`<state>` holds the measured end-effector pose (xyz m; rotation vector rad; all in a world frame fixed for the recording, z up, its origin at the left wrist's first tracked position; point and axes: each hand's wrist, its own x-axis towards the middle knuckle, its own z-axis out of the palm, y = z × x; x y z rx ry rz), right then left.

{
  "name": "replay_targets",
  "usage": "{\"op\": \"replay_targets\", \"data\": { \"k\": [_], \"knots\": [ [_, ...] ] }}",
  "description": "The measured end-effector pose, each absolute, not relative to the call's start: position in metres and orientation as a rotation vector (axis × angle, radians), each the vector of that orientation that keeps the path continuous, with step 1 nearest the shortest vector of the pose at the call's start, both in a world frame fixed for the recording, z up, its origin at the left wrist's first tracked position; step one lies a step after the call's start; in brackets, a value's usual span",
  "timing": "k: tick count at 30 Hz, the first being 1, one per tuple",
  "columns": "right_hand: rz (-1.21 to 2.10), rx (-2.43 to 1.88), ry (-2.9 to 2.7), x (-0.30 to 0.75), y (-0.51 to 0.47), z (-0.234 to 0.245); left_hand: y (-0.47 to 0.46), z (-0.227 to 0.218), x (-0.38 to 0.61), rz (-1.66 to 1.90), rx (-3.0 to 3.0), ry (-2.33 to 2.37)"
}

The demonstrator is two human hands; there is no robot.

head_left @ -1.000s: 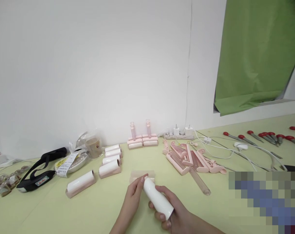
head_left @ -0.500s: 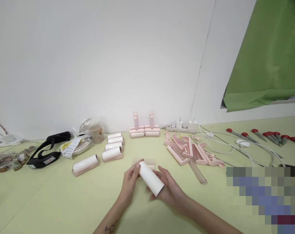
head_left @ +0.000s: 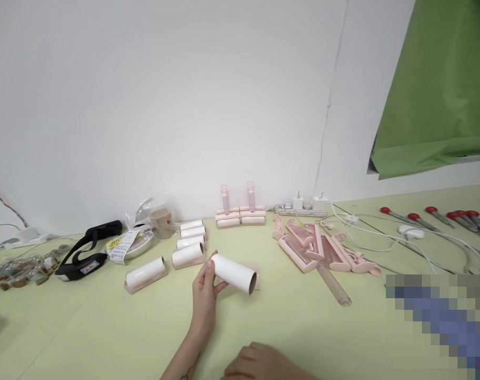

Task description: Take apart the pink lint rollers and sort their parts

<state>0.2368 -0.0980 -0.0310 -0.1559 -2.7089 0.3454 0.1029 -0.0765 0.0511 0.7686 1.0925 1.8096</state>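
My left hand [head_left: 206, 287] grips the near-left end of a white lint roller refill [head_left: 235, 274] between thumb and fingers. The roll is held tilted above the table, its open cardboard core facing right. Partly hidden behind it, a translucent pinkish piece [head_left: 257, 277] lies on the table. At the bottom edge my right hand [head_left: 255, 361] is apart from the roll, back upward and fingers curled; whatever is inside them is hidden. To the left, several more white rolls [head_left: 147, 274] lie in pink holders.
Pink plastic roller parts [head_left: 299, 253] lie heaped on the right, with a clear tube [head_left: 335, 285] pointing toward me. Two pink lint rollers [head_left: 251, 208] stand by the wall. A power strip [head_left: 301, 211], white cables, a black strap [head_left: 83, 264] and red-ended tools [head_left: 416, 216] are also on the table.
My right hand has let go of the roll and drawn back toward the bottom edge, its fingers curling. The left hand keeps the roll, which has turned more level, with its open end rightward.
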Motion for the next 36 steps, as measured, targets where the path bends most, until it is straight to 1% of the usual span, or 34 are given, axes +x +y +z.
{"op": "replay_targets", "data": {
  "k": [2,3,6,9,13,16,19,22,26,32,36],
  "knots": [
    [0.573,-0.273,-2.724,0.249,-0.093,-0.016,-0.076,0.050,0.104,1.819,0.732,1.076],
    [0.767,-0.379,-2.688,0.256,-0.090,-0.005,-0.076,0.049,0.104,1.827,0.712,1.068],
    [1.247,-0.782,-2.285,0.273,-0.073,0.023,-0.076,0.048,0.105,1.846,0.658,1.059],
    [1.424,-0.917,-1.786,0.278,-0.049,0.036,-0.076,0.048,0.108,1.836,0.684,1.114],
    [1.472,-0.951,-1.329,0.274,-0.034,0.035,-0.083,0.048,0.121,1.816,0.808,1.275],
    [1.572,-0.929,-1.175,0.270,-0.041,0.033,-0.090,0.044,0.134,1.801,0.868,1.356],
    [1.581,-0.937,-1.198,0.269,-0.050,0.035,-0.094,0.037,0.144,1.812,0.935,1.353],
    [1.581,-0.855,-1.253,0.268,-0.054,0.038,-0.096,0.029,0.146,1.858,1.022,1.331],
    [1.461,-0.743,-1.268,0.267,-0.053,0.036,-0.095,0.023,0.145,1.947,1.129,1.319],
    [1.417,-0.790,-1.231,0.263,-0.052,0.027,-0.094,0.019,0.151,2.034,1.350,1.300],
    [1.383,-0.767,-1.271,0.264,-0.053,0.027,-0.092,0.018,0.149,2.045,1.368,1.278]
  ]
}}
